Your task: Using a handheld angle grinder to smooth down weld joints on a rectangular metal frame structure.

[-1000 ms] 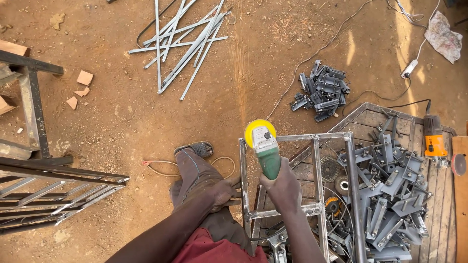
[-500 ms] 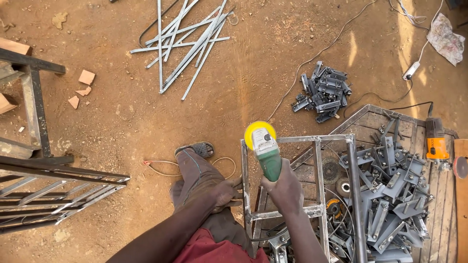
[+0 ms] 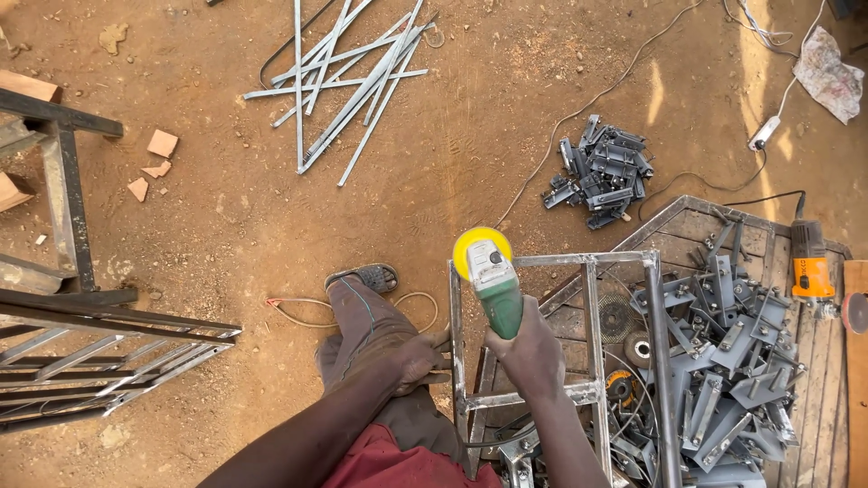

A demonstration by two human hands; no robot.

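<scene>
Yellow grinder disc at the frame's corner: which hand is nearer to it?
Right. The right hand grips the green angle grinder just behind the yellow disc; the left hand holds the steel frame lower down.

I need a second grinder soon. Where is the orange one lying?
In the head view, the orange grinder lies at far right on the wooden pallet, beside the heap of metal brackets.

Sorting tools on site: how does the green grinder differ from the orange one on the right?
The green grinder is held in the right hand at a corner of the metal frame; the orange grinder lies untouched on the wooden pallet. The green one shows a yellow disc; the orange one's disc is reddish brown. Both are corded angle grinders.
</scene>
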